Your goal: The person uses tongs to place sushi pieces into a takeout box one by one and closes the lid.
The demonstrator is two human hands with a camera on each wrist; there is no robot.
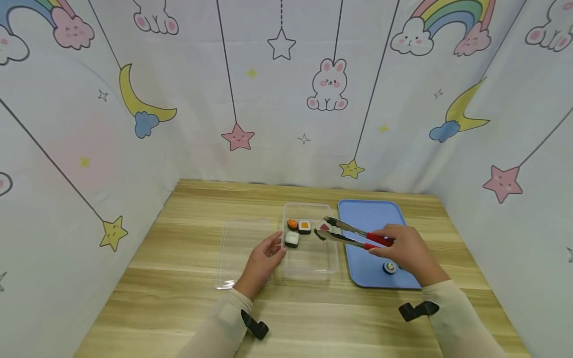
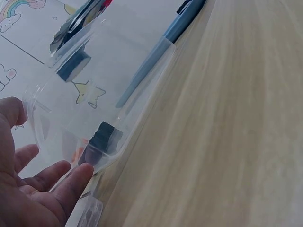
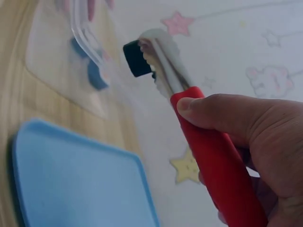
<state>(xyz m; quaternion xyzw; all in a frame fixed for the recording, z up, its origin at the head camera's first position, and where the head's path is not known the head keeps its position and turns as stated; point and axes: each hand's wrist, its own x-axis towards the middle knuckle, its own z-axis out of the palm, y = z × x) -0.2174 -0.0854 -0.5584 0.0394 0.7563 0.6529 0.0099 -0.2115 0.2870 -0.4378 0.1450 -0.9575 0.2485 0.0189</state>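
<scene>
Three toy sushi pieces (image 1: 298, 230) sit at the far end of the clear plastic container (image 1: 309, 263) on the desk (image 1: 179, 293); a fourth sushi piece (image 1: 323, 228) is pinched in the tips of the red-handled tongs (image 1: 353, 234), held over the container's right edge. Right hand (image 1: 409, 251) grips the tongs' handles, fingers curled round them; left hand (image 1: 264, 259) rests open, fingers relaxed, against the container's left wall, beside the clear lid (image 1: 239, 253). One more sushi roll (image 1: 389, 268) lies on the blue tray (image 1: 371, 214), just beside the right hand.
</scene>
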